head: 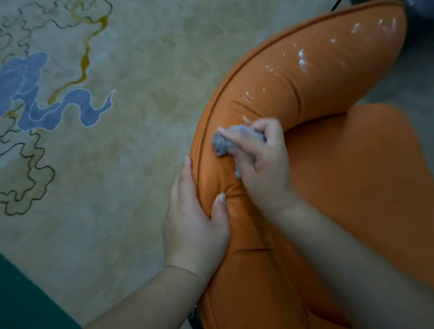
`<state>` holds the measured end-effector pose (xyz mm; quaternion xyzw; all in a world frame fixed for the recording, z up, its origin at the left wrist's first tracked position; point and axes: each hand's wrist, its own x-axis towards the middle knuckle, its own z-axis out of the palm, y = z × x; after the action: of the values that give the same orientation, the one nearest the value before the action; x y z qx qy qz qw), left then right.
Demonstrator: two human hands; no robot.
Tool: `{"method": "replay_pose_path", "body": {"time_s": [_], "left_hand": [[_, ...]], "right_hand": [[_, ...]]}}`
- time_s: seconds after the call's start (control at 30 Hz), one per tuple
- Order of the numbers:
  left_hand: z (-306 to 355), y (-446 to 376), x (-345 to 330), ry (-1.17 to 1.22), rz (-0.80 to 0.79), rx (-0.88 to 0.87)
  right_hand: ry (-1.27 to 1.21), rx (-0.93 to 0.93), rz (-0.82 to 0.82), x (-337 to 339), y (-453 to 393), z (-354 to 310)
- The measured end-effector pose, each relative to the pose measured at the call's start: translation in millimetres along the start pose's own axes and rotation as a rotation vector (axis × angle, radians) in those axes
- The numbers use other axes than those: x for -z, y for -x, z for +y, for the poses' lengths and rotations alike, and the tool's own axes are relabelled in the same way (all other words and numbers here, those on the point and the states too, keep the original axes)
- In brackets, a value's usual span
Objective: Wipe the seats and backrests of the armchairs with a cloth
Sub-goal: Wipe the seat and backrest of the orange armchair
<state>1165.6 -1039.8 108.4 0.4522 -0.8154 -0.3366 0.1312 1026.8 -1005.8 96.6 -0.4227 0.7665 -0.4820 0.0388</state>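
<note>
Two hands at work on one orange armchair (340,181): left hand (194,225) clamped over the piped rim of the backrest (307,81), thumb dug into the padding on the inner face, fingers wrapped round the outer side; right hand (259,158) closed on a bunched grey cloth (222,144), pressed against the backrest's inner face just below the rim. Cloth small, soft and limp, probably damp, light enough to crumple inside a fist; best kept balled under the fingers, as here, with a loose tail left at the front edge to drag. Upholstery smooth and glossy, likely leather or a look-alike, yielding where the thumb sinks in, so likely slippery under wet cloth and forgiving of firm pressure. White streaks (303,58) of foam or cleaner further along the backrest toward its far end, not yet wiped by the look of it. Seat (367,192) below and right of the cloth, dull and dry-looking. Rim a sound place to brace the chair: firm piping, padded roll beneath. Patterned rug (79,122) under the chair, left of it.
</note>
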Motion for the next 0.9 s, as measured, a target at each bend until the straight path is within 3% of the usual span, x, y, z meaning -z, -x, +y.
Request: {"method": "replay_pose_path", "body": {"time_s": [0.17, 0.37, 0.47, 0.6, 0.77, 0.9], "left_hand": [[1, -1, 1, -0.003, -0.002, 0.01], [1, -1, 2, -0.008, 0.0, 0.015], [1, -1, 1, -0.008, 0.002, 0.008], [1, 0, 1, 0.0, 0.005, 0.006], [0, 0, 1, 0.0, 0.005, 0.009], [1, -1, 0, -0.007, 0.012, 0.008]], "right_hand": [[0.06, -0.03, 0.007, -5, -61, 10], [-0.082, -0.039, 0.001, 2, 7, 4], [0.016, 0.016, -0.034, 6, -19, 15], [0.049, -0.101, 0.085, -1, -66, 23], [-0.088, -0.122, 0.059, 2, -9, 17], [-0.011, -0.104, 0.048, 6, -13, 20]]}}
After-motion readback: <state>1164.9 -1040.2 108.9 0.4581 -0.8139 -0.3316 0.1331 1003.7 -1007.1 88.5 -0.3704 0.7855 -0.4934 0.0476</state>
